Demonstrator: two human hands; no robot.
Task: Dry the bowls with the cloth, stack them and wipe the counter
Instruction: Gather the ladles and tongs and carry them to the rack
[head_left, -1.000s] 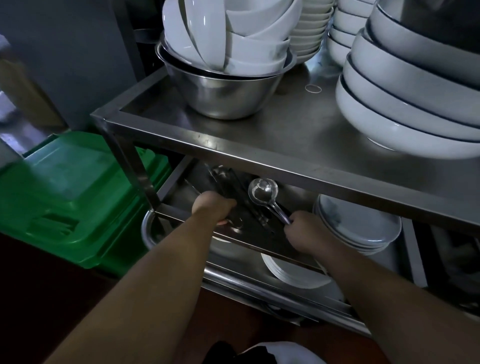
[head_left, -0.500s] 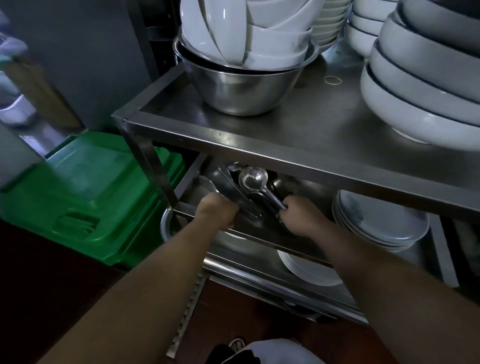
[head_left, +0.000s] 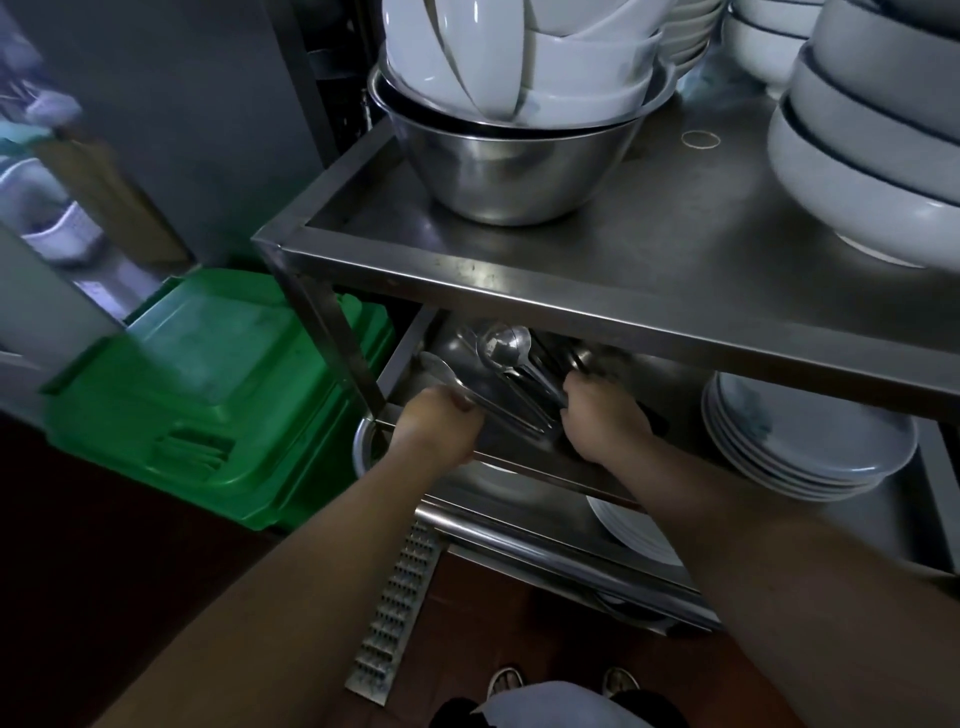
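Both hands (head_left: 439, 426) (head_left: 602, 423) stay gripping spoons (head_left: 511, 358) below bowls (head_left: 519, 62).

– What is different from a second ago?

– The drawer (head_left: 524, 457) under the table (head_left: 597, 270) sits further in; less of its tray shows, and the spoons (head_left: 506, 345) lie closer to the table's front edge.

– And the hands?

– The left hand (head_left: 436, 426) and the right hand (head_left: 602, 421) have gone in with it, both curled over the drawer's front. The view has shifted left too, so the floor grate (head_left: 395, 608) and the feet (head_left: 506, 680) now show.
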